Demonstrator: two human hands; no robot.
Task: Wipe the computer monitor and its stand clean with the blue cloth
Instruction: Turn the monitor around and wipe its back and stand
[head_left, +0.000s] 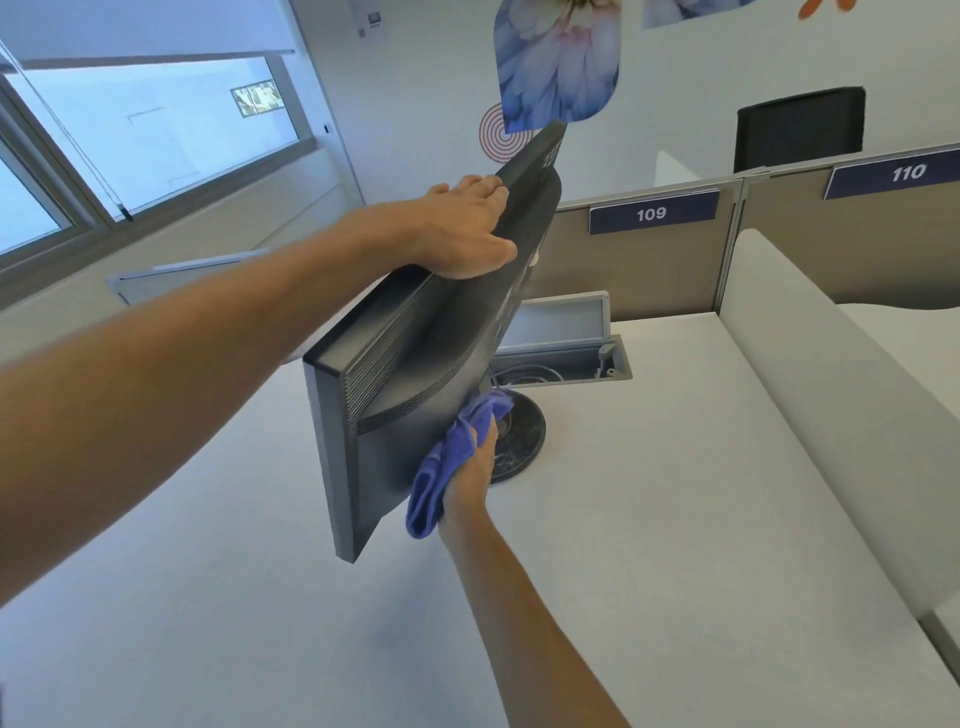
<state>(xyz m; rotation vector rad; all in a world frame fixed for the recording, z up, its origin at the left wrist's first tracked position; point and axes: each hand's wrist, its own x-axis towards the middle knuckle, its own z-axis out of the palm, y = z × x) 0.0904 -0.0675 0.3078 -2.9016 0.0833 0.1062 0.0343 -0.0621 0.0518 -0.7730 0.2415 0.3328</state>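
The dark grey monitor (415, 374) stands turned on the white desk, its ribbed back toward me and its screen hidden on the far side. My left hand (462, 228) grips its top edge, fingers curled over the far side. My right hand (470, 478) holds the bunched blue cloth (452, 457) and presses it against the lower back of the monitor, just above the round black stand base (519, 441). The base looks dusty and scuffed.
An open grey cable tray (561, 343) with a cable is sunk in the desk (649, 493) behind the stand. Beige partitions labelled 109 (652, 214) and 110 close off the back. A black chair (800, 127) stands beyond them. Windows run along the left.
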